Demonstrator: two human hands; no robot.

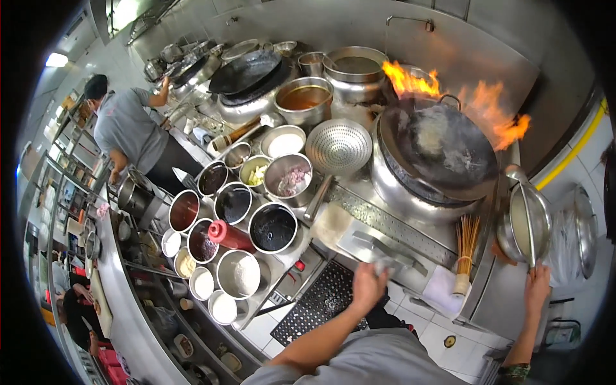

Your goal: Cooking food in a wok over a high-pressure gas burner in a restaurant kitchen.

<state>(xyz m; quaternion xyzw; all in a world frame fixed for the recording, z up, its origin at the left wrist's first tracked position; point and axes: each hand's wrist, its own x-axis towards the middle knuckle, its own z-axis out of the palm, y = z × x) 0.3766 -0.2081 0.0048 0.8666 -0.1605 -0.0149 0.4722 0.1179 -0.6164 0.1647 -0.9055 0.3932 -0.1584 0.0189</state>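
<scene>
At the lower right my right hand [538, 283] is closed round the handle of a long metal ladle [530, 231], whose bowl end lies up beside the wok. The ladle's shaft crosses over a steel bowl [542, 215]. My left hand [369, 287] is closed in front of the stove's front edge, near a flat metal lever [385, 251]. A small greyish, blurred thing shows at its fingertips; I cannot make out what it is. Ahead, a dark wok [443, 144] sits on the burner, smoking, with a pale patch inside. Tall orange flames [494, 115] rise behind it.
A bamboo brush [467, 247] stands by a white cloth [443, 289]. A perforated strainer [339, 147] lies left of the wok. Several sauce and seasoning pots, including a black-sauce pot [273, 228], and a red squeeze bottle [230, 236] stand left. Another person [131, 128] works at the far left.
</scene>
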